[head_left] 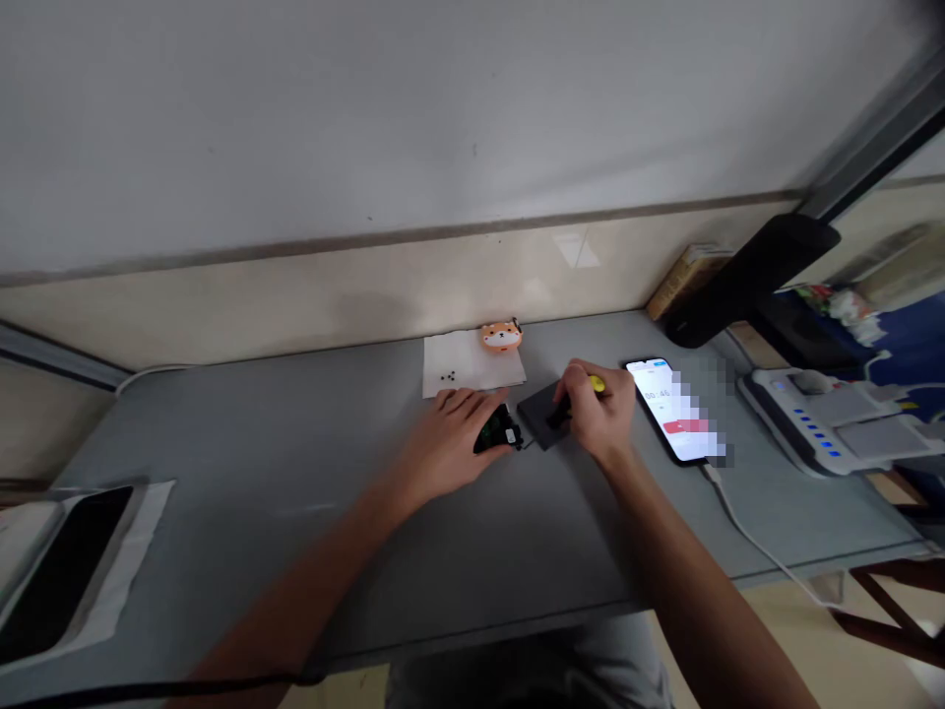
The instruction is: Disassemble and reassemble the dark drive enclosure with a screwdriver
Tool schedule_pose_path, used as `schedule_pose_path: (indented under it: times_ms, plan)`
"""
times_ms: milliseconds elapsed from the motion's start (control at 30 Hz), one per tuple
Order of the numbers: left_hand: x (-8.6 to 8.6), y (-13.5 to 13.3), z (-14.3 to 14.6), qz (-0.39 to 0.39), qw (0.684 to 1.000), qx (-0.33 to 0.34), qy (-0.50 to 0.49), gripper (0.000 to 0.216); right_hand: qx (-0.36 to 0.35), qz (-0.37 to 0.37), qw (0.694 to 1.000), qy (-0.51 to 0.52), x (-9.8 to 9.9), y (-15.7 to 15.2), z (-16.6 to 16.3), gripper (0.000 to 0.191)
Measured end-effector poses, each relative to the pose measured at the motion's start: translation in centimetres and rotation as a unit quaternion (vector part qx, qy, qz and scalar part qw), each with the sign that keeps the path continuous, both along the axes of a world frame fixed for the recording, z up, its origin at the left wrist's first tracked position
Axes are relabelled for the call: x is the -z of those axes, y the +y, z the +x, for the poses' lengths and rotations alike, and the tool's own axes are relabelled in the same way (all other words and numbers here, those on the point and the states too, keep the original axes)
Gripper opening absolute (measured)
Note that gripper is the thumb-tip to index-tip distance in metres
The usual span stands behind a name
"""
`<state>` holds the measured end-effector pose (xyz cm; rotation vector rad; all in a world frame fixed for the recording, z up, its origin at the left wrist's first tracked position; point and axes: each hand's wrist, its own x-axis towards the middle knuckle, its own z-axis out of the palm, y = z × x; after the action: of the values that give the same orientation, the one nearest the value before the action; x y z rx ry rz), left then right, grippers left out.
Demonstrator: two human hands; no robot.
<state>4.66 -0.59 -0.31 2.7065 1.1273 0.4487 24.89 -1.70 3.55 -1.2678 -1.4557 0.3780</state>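
Observation:
My left hand (452, 442) lies on the grey table (243, 463), its fingers curled over a small dark circuit board (496, 430) with green parts. My right hand (601, 409) is closed around a screwdriver with a yellow handle (597, 383), its dark tip pointing down at a flat dark grey casing (538, 414) beside the board. The two hands are a few centimetres apart, with the board and the casing between them.
A white paper sheet (462, 356) behind the hands carries a few tiny black screws (447, 376) and an orange animal-shaped figure (502, 336). A lit phone (673, 409) with a white cable lies right of my right hand. A black lamp base, a white device and a wrapped dark tablet sit at the edges.

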Motion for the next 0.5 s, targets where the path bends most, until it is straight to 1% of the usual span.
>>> schedule_pose_path:
  times_ms: [67,133,300,400,500]
  plan:
    - [-0.2,0.2,0.2,-0.026,1.0,0.016,0.001,0.058,-0.024,-0.006,1.0,-0.007,0.0,0.1,-0.1,0.039]
    - [-0.4,0.3,0.2,-0.041,0.999,0.025,-0.006,0.055,-0.032,-0.01,0.999,-0.017,0.1,0.1,-0.2,0.04]
    - [-0.6,0.5,-0.2,-0.054,0.998,0.003,-0.038,0.053,-0.01,-0.003,1.0,-0.014,0.2,0.2,-0.1,0.039]
    - [-1.2,0.3,-0.8,-0.043,0.997,-0.011,-0.066,0.053,-0.007,-0.002,1.0,0.006,0.3,0.3,0.0,0.039]
    - [-1.8,-0.9,-1.5,-0.005,0.995,0.001,-0.095,0.047,-0.013,-0.007,1.0,0.018,0.3,0.3,-0.1,0.038]
